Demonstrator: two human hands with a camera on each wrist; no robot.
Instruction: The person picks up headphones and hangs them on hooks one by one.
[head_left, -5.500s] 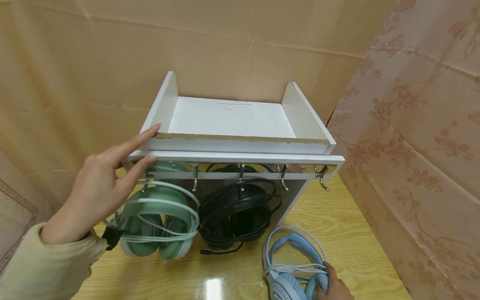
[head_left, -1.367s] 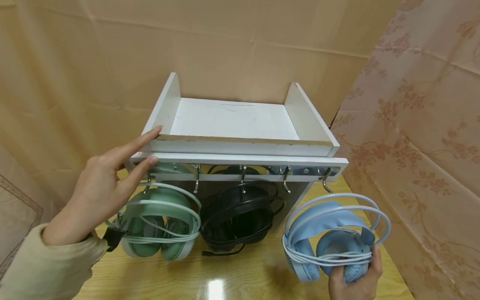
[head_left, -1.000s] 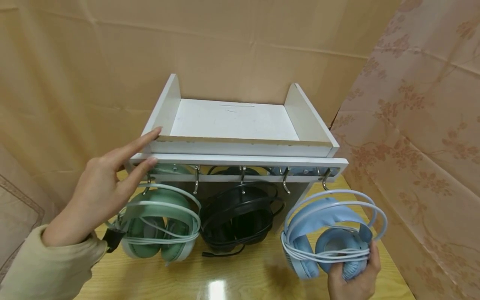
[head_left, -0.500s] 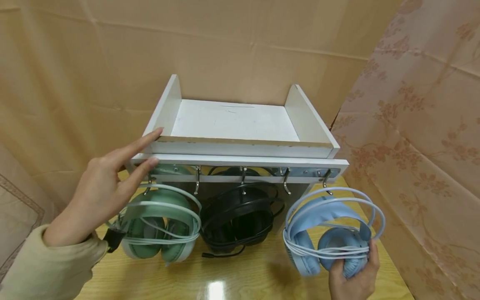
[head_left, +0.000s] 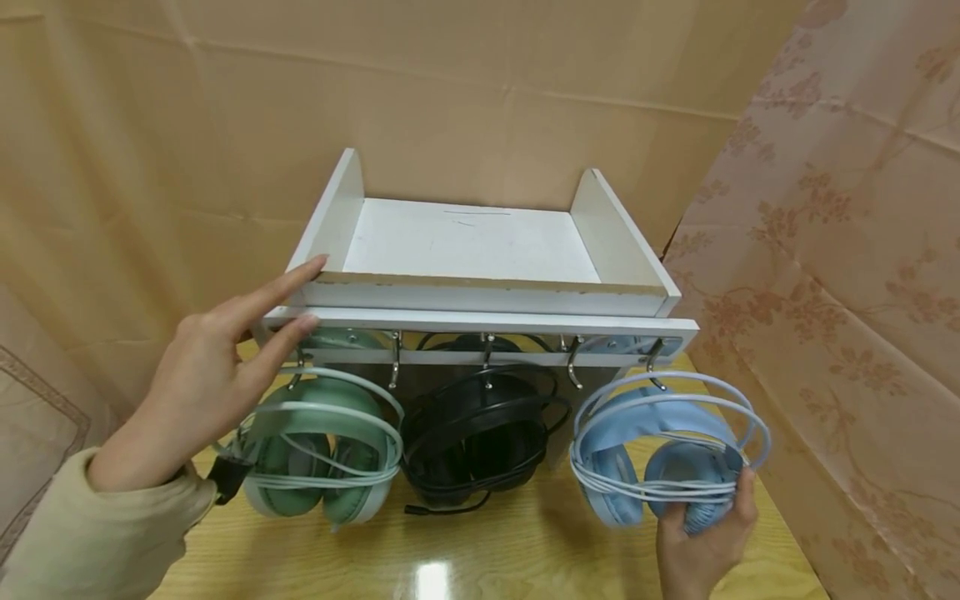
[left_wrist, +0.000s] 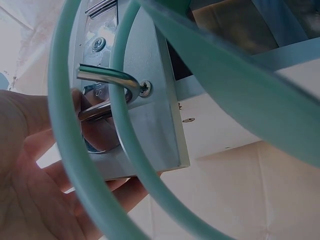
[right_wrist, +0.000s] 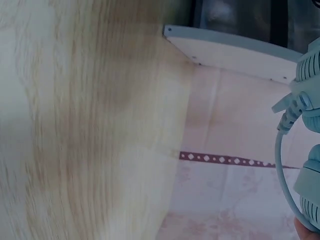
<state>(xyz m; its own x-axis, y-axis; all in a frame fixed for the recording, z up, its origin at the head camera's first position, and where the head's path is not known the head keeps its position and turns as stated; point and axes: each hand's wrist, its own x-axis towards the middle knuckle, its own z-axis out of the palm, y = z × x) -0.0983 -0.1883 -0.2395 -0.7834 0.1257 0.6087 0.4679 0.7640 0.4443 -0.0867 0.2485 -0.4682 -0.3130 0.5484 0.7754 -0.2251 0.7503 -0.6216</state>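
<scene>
My right hand (head_left: pixel 705 533) grips the right ear cup of blue headphones (head_left: pixel 645 417), with a white cable wound round the cups. The headband arches are at the tip of the rightmost hook (head_left: pixel 652 362); whether they rest on it I cannot tell. My left hand (head_left: pixel 195 375) holds the left end of the white hook rack (head_left: pixel 487 319), thumb on the front rail and fingers behind it in the left wrist view. Green headphones (head_left: pixel 322 408) hang from the leftmost hook, beside that hand. Black headphones (head_left: pixel 480 400) with a microphone boom hang at the middle hook.
The rack's top shelf (head_left: pixel 472 242) has raised sides. One hook (head_left: pixel 395 362) between the green and black headphones bears nothing, as does another (head_left: pixel 573 362) right of the black pair. Beneath lies a wooden tabletop (head_left: pixel 510 550). A floral cloth (head_left: pixel 847 292) stands close on the right.
Blue headphones have been lifted from the tabletop by my right hand and, lately, edged upward to the rightmost hook. My left hand keeps its hold on the rack.
</scene>
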